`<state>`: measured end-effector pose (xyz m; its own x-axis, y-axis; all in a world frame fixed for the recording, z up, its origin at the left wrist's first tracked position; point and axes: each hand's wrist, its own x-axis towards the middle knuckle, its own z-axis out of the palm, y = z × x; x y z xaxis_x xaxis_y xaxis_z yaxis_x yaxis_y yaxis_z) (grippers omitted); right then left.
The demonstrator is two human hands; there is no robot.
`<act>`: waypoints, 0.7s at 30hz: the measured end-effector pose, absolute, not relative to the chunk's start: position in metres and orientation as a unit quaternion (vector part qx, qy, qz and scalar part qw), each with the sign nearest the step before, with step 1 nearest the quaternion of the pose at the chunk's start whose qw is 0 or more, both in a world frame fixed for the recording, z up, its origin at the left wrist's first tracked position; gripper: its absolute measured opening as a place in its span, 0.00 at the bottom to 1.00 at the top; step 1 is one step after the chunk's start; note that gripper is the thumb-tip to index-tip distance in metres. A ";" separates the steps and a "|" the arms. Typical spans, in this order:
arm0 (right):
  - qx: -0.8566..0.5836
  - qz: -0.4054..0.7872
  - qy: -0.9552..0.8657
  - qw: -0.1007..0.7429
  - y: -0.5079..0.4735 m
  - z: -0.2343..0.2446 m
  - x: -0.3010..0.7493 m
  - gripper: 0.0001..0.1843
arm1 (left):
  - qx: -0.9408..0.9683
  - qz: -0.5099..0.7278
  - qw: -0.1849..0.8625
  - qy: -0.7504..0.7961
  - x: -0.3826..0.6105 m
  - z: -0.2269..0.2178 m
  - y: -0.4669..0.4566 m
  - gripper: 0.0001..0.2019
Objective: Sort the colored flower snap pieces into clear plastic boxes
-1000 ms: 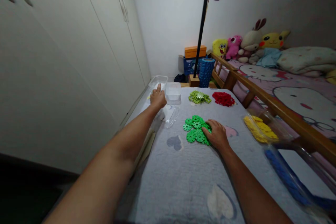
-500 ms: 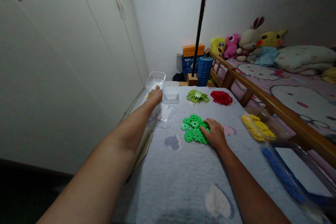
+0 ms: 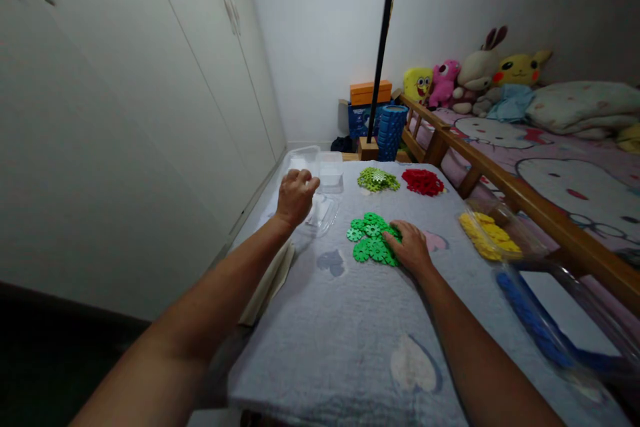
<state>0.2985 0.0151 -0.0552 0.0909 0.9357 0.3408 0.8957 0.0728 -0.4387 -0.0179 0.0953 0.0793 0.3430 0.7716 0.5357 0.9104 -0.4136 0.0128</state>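
My left hand [image 3: 296,195] is curled shut at the near left rim of a clear plastic container [image 3: 321,215] on the grey cloth [image 3: 350,333]; the container looks tilted against the hand. My right hand [image 3: 411,248] lies flat with fingers spread on the right side of a pile of bright green snowflake pieces [image 3: 370,239]. Two other clear tubs [image 3: 331,171] stand just beyond the left hand.
Farther back lie a light green pile [image 3: 378,179] and a red pile [image 3: 423,182]. On the right, clear containers hold yellow pieces [image 3: 490,237] and blue pieces [image 3: 530,313]. A wooden bed rail [image 3: 505,183] runs along the right, wardrobe doors [image 3: 150,113] along the left, and a black pole [image 3: 383,47] stands behind.
My left hand drew back from the far tubs toward me and curled its fingers at the nearer clear container, which shifted with it. My right hand stayed on the green pile.
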 end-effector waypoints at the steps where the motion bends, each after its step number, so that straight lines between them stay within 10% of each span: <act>1: -0.685 0.032 -0.670 0.285 0.015 -0.053 0.298 0.23 | -0.813 -0.243 0.145 -0.509 -0.016 0.079 0.081 0.14; 12: -0.614 0.031 -0.785 0.081 0.040 0.002 0.227 0.34 | -0.884 -0.202 0.128 -0.400 -0.002 0.021 -0.057 0.08; 21: -0.575 0.028 -0.816 0.062 0.027 -0.001 0.219 0.22 | -0.893 -0.200 0.091 -0.394 0.007 0.008 -0.072 0.07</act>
